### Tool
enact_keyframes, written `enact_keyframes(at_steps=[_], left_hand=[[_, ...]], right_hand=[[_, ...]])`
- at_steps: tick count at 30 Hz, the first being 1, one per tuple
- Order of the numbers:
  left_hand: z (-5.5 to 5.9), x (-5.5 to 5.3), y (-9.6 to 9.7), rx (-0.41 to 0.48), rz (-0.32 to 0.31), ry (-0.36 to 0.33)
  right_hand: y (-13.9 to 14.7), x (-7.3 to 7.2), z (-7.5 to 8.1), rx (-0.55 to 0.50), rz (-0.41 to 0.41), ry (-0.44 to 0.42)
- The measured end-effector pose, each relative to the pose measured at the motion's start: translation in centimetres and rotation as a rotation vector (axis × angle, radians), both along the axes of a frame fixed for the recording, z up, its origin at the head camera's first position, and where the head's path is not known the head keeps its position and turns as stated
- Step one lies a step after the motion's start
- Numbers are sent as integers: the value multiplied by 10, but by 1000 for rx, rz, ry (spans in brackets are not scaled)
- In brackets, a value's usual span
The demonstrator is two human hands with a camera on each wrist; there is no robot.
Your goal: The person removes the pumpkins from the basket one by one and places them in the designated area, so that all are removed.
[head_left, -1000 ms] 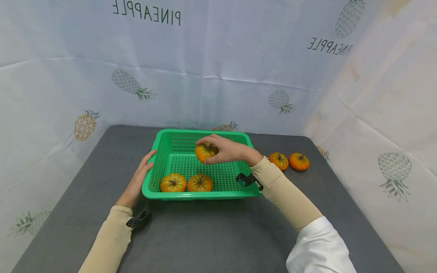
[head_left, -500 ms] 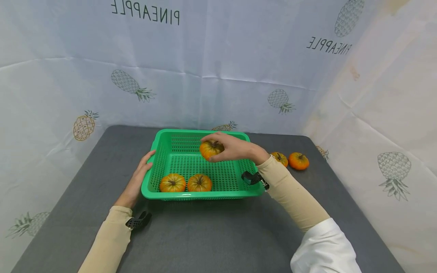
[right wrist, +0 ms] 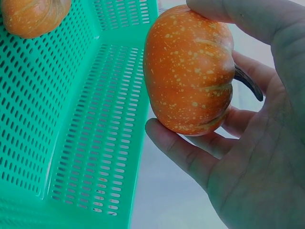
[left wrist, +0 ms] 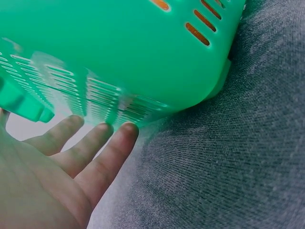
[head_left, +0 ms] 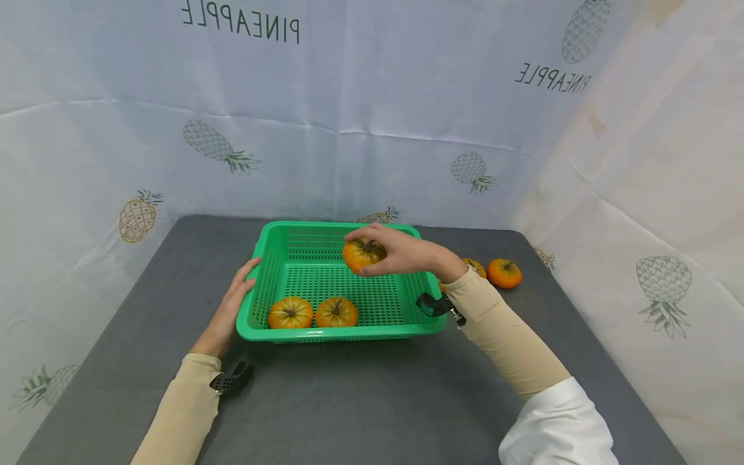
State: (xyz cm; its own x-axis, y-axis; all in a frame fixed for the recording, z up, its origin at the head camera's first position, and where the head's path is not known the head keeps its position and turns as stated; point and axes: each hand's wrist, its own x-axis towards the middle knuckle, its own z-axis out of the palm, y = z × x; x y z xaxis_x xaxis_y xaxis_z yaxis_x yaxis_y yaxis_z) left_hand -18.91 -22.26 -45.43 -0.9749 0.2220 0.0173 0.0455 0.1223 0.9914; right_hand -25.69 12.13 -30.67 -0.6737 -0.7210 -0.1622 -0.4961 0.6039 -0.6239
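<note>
A small orange pumpkin (head_left: 364,256) with a dark stem is held in my right hand (head_left: 401,253), above the right part of a green plastic basket (head_left: 343,333). In the right wrist view, thumb and fingers grip the pumpkin (right wrist: 190,71) from opposite sides. Two more pumpkins sit side by side inside the basket at its near left: one pumpkin (head_left: 290,313) in the corner, the other pumpkin (head_left: 336,312) beside it. My left hand (head_left: 228,310) touches the basket's left side, its fingers extended along the perforated outer wall.
Right of the basket, one pumpkin (head_left: 504,274) stands on the dark grey tabletop (head_left: 360,400), with another pumpkin (head_left: 476,266) partly behind my right forearm. An orange sliver shows beside the basket's right rim. A pineapple-print cloth (head_left: 372,161) hangs behind the table.
My right hand has moved slightly right with the pumpkin, which stays above the basket. My left hand keeps its place at the basket's left side. The head view has shifted a little.
</note>
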Motion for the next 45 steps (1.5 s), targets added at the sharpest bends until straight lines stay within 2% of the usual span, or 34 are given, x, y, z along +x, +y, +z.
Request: enact_keyframes(at_steps=[9,15,45], left_hand=[[1,-1,-2,-10,-5,3],[0,-1,-1,4,2,-11],[1,0,1,-18,9,-15]], right_hand=[[8,5,3,22,-5,32],[15,9,6,13,-21,12],[70,25,19,4,-110,60]])
